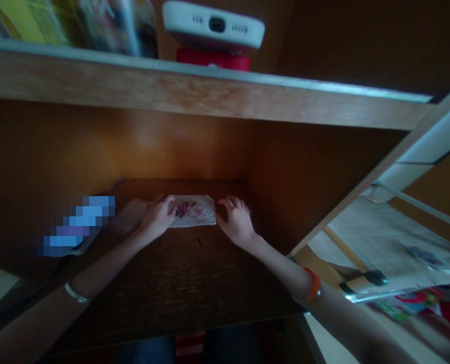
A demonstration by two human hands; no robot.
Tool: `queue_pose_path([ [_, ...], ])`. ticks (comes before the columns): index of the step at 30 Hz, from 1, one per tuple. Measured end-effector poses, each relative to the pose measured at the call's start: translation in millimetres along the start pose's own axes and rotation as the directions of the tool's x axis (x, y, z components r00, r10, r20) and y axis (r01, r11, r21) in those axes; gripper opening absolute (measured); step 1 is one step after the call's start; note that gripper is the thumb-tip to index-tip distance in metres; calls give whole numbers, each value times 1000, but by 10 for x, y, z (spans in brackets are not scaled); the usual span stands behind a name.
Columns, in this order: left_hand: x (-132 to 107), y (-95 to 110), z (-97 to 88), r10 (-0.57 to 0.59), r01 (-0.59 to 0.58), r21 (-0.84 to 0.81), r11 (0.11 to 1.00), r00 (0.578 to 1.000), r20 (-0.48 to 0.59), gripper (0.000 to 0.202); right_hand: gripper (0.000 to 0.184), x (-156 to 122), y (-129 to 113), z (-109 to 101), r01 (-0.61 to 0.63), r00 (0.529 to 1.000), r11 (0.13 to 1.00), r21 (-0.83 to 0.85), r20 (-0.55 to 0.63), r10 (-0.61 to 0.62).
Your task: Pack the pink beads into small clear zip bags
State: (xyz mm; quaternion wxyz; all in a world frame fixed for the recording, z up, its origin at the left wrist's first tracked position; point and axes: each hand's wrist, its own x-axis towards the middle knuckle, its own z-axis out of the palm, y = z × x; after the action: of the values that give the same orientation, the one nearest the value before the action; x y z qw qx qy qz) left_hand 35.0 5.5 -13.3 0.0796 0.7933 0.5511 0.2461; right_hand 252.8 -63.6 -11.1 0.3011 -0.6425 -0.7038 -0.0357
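Observation:
A thin white rectangular piece with dark red and pink marks [198, 212], cloth or paper, lies flat on the dark wooden desktop [194, 273]. My left hand [158, 216] rests at its left end, fingertips on the surface and fingers slightly bent and apart. At the right end is my right hand [237, 222], its thumb and index finger parted in a curve beside the edge; whether they touch it is hard to tell. Another pale, flat sheet [130, 215] lies left of my left hand, partly hidden by it.
A blurred-out blue object [79, 227] leans by the left wall. Overhead runs a wooden shelf [194, 91], holding a white phone-like device [214, 25] on a red item [213, 59], plus books [58, 25]. The cubby's right wall [304, 177] is close to my right arm.

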Motion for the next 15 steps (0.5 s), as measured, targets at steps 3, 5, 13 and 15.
queue_pose_path([
  [3, -36, -207, -167, -98, 90, 360, 929, 995, 6, 42, 26, -3, -239, 93, 59, 997, 998, 34, 54, -61],
  [5, -76, -335, -225, -132, 111, 458, 882, 991, 15, 47, 27, -9, -369, 171, 86, 991, 995, 49, 99, -90],
  [13, -169, -622, -185, -119, 99, 479, 872, 993, 11, 37, 25, -11, -628, 420, 132, 973, 973, 187, 164, -163],
  [15, -165, -619, -169, -117, 96, 477, 874, 993, 14, 40, 23, -16, -634, 451, 128, 977, 963, 237, 138, -163],
])
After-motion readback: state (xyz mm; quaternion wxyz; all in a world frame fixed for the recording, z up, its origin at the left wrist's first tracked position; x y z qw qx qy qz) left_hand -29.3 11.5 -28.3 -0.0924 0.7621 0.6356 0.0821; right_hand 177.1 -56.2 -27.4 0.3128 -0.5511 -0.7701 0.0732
